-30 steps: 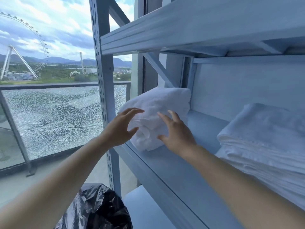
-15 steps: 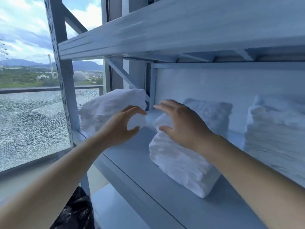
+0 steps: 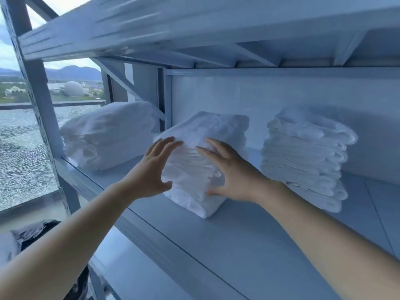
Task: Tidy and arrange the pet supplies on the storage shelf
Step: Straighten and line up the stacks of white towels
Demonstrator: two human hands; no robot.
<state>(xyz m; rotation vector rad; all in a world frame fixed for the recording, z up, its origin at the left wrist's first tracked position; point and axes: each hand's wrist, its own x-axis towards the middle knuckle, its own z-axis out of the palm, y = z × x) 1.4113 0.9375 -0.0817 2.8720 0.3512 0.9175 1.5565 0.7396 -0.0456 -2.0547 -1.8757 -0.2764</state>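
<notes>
As mid pad stack (image 3: 203,163) sits on shelf (image 3: 216,234), L hand (image 3: 149,172), R hand (image 3: 234,177) press it, fingers straight.

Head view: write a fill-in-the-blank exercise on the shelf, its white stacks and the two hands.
The shelf carries ____ white stacks. The left hand and the right hand both touch the ____ one of them. Neither hand touches the right stack or the ____ stack. At the lower left of the view sits a ____ plastic bag.
Missing words: three; middle; left; black.
</notes>
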